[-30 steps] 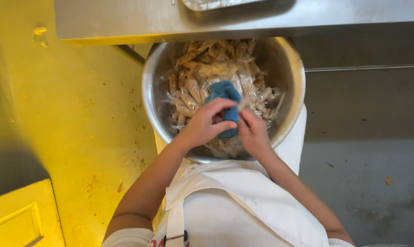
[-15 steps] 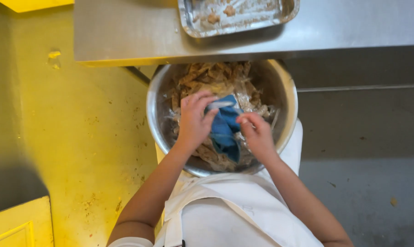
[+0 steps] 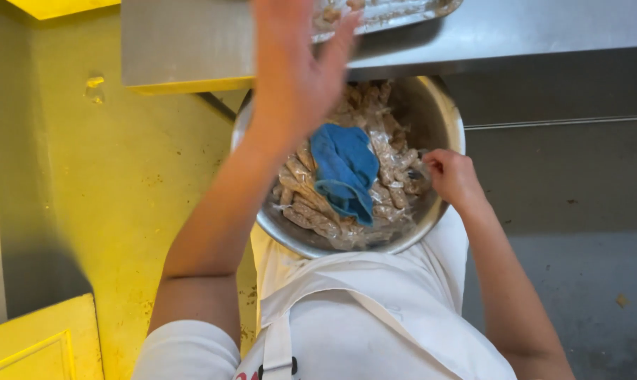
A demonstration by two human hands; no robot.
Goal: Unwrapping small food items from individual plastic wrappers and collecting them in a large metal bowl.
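View from above, looking down the front of a person in a white apron (image 3: 375, 317). The yellow floor (image 3: 121, 183) fills the left of the field; a grey floor area (image 3: 565, 197) fills the right. A stainless steel counter (image 3: 515, 32) runs across the top, its edge overhanging the far rim of a large round metal bowl (image 3: 445, 112). The bowl sits just in front of the person's body, its near rim touching or overlapping the apron. It is heaped with small clear-wrapped packets of brown food (image 3: 311, 204). A crumpled blue cloth (image 3: 344, 171) lies on top of the packets near the middle of the bowl, untouched by either hand. On the counter, partly cut off by the upper frame edge, stands a shallow metal tray (image 3: 410, 13) holding pale food pieces.

The left hand (image 3: 294, 67) is raised above the bowl at counter level, blurred by motion, palm flat and fingers spread; it grasps nothing. The right hand (image 3: 453, 176) is at the right inner side of the bowl, fingers curled among the packets beside the rim; whether it actually grips a packet cannot be told. A yellow panelled surface (image 3: 37, 345) occupies the lower left corner.
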